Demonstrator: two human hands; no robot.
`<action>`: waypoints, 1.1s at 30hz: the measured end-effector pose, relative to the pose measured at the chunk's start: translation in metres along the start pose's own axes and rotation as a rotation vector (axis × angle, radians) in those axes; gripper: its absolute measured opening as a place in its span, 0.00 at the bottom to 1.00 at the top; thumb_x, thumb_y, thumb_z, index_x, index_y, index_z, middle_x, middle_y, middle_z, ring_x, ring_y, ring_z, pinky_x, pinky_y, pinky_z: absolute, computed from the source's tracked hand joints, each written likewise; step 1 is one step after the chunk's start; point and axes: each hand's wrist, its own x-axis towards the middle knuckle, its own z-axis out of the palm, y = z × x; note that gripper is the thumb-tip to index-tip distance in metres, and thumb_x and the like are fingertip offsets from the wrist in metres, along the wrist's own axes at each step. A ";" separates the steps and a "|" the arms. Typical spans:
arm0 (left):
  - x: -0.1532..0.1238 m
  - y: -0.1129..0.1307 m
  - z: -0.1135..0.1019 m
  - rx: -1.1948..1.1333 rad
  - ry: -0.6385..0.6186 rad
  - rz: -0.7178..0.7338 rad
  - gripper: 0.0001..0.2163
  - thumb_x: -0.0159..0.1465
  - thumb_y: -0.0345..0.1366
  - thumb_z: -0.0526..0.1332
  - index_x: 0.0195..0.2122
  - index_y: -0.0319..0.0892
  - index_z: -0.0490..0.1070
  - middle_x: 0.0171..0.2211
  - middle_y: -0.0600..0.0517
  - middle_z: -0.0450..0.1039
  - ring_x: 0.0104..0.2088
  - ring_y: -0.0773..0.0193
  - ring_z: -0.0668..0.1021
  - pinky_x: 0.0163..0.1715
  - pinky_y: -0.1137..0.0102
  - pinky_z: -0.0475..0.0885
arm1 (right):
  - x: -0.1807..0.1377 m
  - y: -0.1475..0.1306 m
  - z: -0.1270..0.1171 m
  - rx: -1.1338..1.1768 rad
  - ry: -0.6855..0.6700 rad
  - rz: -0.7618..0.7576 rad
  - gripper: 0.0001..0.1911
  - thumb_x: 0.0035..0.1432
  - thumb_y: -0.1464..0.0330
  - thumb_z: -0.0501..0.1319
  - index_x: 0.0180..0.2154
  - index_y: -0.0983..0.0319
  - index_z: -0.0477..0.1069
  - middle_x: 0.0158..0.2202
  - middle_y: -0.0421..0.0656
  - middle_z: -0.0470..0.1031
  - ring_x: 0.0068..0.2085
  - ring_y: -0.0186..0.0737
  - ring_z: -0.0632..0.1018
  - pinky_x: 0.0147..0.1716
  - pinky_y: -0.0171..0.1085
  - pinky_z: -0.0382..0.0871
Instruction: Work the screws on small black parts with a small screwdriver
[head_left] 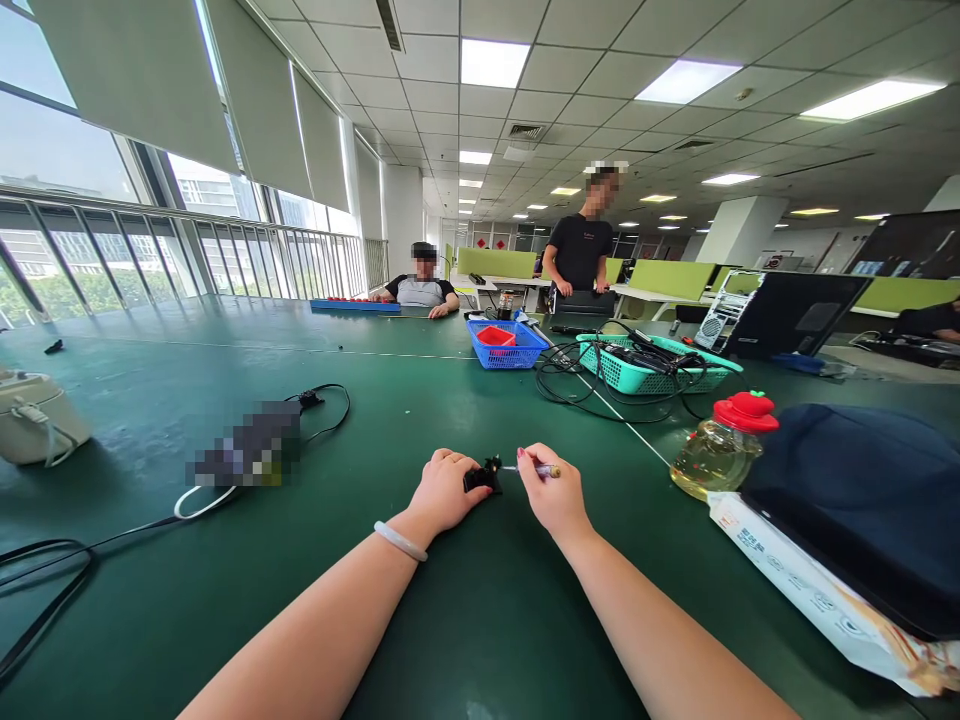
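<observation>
Near the middle of the green table (480, 620), my left hand (444, 488) grips a small black part (484, 478), whose exact kind I cannot make out. Its fingers are closed around the part's left side, and a pale bangle circles the wrist. My right hand (553, 490) pinches a small screwdriver (551, 470) with a light handle. The screwdriver lies almost level, its thin shaft pointing left, with the tip at or close to the black part's right side. Whether the tip touches is too small to tell.
To the right stand a red-lidded bottle (716, 445), a white packet (810, 580) and a dark blue cap (862, 490). Farther back are a blue basket (506, 352) and a teal basket (637, 378) with black cables. Left lies a cable (135, 535). Two people (581, 250) are beyond.
</observation>
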 end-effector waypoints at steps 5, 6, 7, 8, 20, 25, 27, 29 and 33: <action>-0.002 0.003 -0.004 -0.012 -0.022 -0.011 0.17 0.61 0.45 0.65 0.49 0.45 0.76 0.50 0.46 0.78 0.58 0.47 0.69 0.60 0.54 0.65 | 0.005 0.011 0.000 0.015 0.045 0.170 0.24 0.60 0.48 0.56 0.22 0.58 0.67 0.15 0.36 0.63 0.19 0.35 0.64 0.20 0.34 0.56; -0.002 0.004 -0.005 -0.022 -0.030 -0.014 0.18 0.60 0.44 0.65 0.51 0.46 0.75 0.51 0.46 0.77 0.59 0.48 0.69 0.60 0.54 0.65 | 0.006 0.013 0.000 0.029 0.060 0.203 0.24 0.58 0.47 0.57 0.21 0.58 0.67 0.16 0.37 0.64 0.19 0.35 0.65 0.20 0.34 0.56; -0.002 0.005 -0.006 -0.032 -0.041 -0.017 0.20 0.60 0.44 0.66 0.52 0.46 0.74 0.51 0.46 0.77 0.60 0.48 0.69 0.61 0.54 0.65 | 0.007 0.015 0.001 0.051 0.072 0.232 0.25 0.57 0.45 0.59 0.22 0.58 0.69 0.16 0.38 0.66 0.20 0.36 0.66 0.20 0.34 0.57; -0.002 0.006 -0.006 -0.041 -0.054 -0.019 0.21 0.60 0.43 0.66 0.54 0.47 0.73 0.52 0.46 0.77 0.60 0.49 0.69 0.61 0.54 0.65 | 0.008 0.016 0.001 0.082 0.079 0.255 0.24 0.55 0.45 0.60 0.23 0.58 0.70 0.17 0.38 0.68 0.20 0.36 0.67 0.21 0.34 0.59; 0.001 0.007 -0.009 -0.048 -0.110 -0.014 0.19 0.61 0.36 0.65 0.55 0.48 0.73 0.52 0.46 0.77 0.60 0.51 0.71 0.61 0.56 0.65 | 0.001 -0.003 -0.001 0.147 -0.045 0.059 0.18 0.63 0.53 0.54 0.31 0.59 0.69 0.23 0.39 0.70 0.23 0.36 0.69 0.25 0.35 0.63; 0.000 0.008 -0.011 -0.030 -0.115 0.016 0.18 0.62 0.38 0.64 0.54 0.48 0.74 0.51 0.47 0.78 0.58 0.51 0.71 0.60 0.55 0.66 | -0.001 -0.002 0.004 -0.012 -0.150 -0.026 0.11 0.63 0.59 0.52 0.34 0.57 0.67 0.23 0.38 0.70 0.22 0.37 0.69 0.24 0.35 0.62; 0.000 0.008 -0.012 -0.025 -0.121 0.024 0.18 0.63 0.38 0.64 0.54 0.48 0.74 0.50 0.47 0.78 0.58 0.51 0.72 0.59 0.56 0.66 | -0.001 0.001 0.007 -0.053 -0.167 -0.010 0.09 0.62 0.60 0.53 0.37 0.57 0.66 0.24 0.38 0.71 0.22 0.38 0.71 0.24 0.35 0.62; 0.000 0.009 -0.012 -0.017 -0.120 0.027 0.17 0.63 0.38 0.64 0.54 0.47 0.74 0.50 0.46 0.78 0.57 0.51 0.72 0.59 0.56 0.66 | -0.001 0.005 0.009 -0.062 -0.164 0.017 0.09 0.61 0.59 0.53 0.39 0.57 0.65 0.24 0.38 0.72 0.23 0.39 0.72 0.24 0.35 0.63; 0.001 0.009 -0.012 0.007 -0.118 0.035 0.18 0.63 0.39 0.64 0.54 0.48 0.74 0.50 0.46 0.78 0.57 0.51 0.72 0.59 0.55 0.66 | 0.000 0.012 0.013 0.009 -0.112 0.044 0.14 0.60 0.60 0.56 0.46 0.58 0.63 0.32 0.42 0.77 0.27 0.40 0.77 0.30 0.38 0.71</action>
